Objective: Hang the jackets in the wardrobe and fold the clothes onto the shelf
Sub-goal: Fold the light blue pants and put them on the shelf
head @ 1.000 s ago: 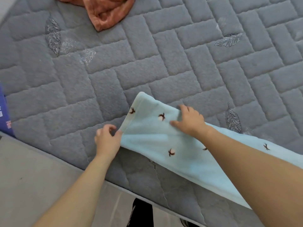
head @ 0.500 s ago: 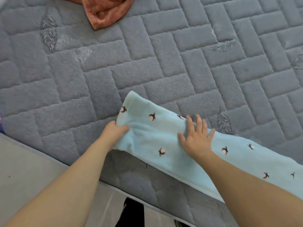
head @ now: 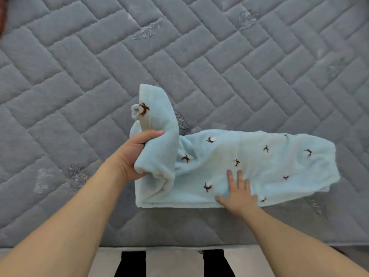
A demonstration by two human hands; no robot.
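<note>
A light blue fleece garment (head: 269, 166) with small brown motifs lies along the near edge of the grey quilted mattress (head: 219, 66). My left hand (head: 133, 156) grips the garment's left end and holds it lifted and bent upward, so that end stands above the rest. My right hand (head: 238, 193) lies flat with straight fingers on the lower middle of the cloth, pressing it against the mattress. The right part of the garment rests flat on the bed.
The mattress edge (head: 179, 241) runs across the bottom, with a pale floor strip (head: 169, 262) and my dark trouser legs (head: 130, 263) below it. A sliver of orange-red cloth (head: 2, 19) shows at the top left corner.
My left hand has lifted the garment's left end up off the mattress. My right hand has slid toward the near edge of the cloth. The view has swung right, pushing the orange cloth nearly out.
</note>
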